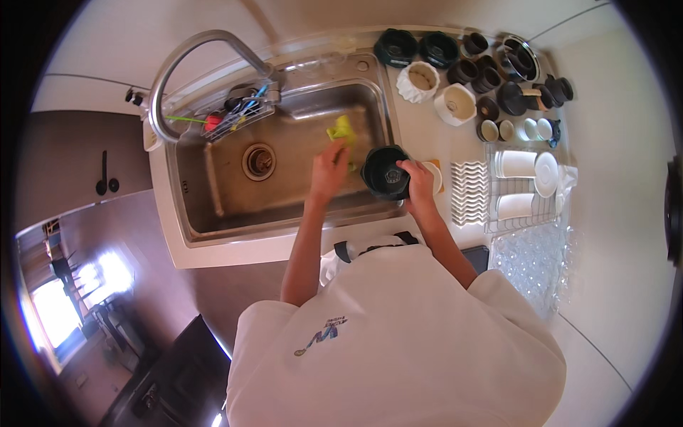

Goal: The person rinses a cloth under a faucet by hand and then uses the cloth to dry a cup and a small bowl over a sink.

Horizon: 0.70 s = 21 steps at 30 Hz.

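A yellow-green cloth (341,129) is over the steel sink basin (299,197), at the fingers of my left hand (328,172). Part of the cloth shows beyond the fingertips and a bit beside the hand; a small dark spot between the fingers is unclear. My right hand (419,184) grips the rim of a dark green faceted bowl (387,173), thumb inside, tilted so that its inside shows. The bowl is above the sink's right edge. Beside the right hand, a white round dish (433,177) is partly hidden, with an orange-brown piece by it.
A curved faucet (205,40) arches over a wire caddy (240,120) with utensils. On the right counter stand green bowls (396,48), white bowls (418,81), dark cups (486,80), stacked wavy white dishes (469,193), a wire rack (520,213) with white dishes, and clear glassware (528,261).
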{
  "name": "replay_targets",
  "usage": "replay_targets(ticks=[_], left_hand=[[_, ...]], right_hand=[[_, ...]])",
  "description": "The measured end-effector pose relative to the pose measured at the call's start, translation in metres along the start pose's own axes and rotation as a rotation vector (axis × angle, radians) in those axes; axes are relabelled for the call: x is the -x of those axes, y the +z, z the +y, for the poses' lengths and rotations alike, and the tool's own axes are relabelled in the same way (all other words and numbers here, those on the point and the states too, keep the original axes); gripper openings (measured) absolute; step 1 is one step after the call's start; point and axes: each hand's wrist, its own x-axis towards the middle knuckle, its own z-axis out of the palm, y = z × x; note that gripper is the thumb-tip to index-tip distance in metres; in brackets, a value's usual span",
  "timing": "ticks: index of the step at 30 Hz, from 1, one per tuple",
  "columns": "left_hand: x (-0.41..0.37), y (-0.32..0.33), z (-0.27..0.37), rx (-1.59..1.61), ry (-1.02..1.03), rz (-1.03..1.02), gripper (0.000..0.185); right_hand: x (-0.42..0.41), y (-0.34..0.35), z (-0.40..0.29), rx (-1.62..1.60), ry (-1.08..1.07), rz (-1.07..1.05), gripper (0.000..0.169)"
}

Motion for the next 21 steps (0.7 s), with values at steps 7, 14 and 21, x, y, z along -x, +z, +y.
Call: replay_targets(ticks=[7, 14, 21], left_hand=[[0.054, 0.011, 0.123, -0.493, 0.536, -0.396, 0.021], [0.097, -0.007, 0.163, -0.440, 0.423, -0.319, 0.026], [0.060, -0.008, 0.128, -0.183, -0.066, 0.268, 0.031]], right_hand=[[-0.012, 0.006, 0.028, -0.459, 0.062, -0.361, 0.031], [-0.019, -0.012, 0.026, -0.476, 0.099, -0.636, 0.031], [-0.002, -0.001, 0.003, -0.285, -0.171, -0.456, 0.032]])
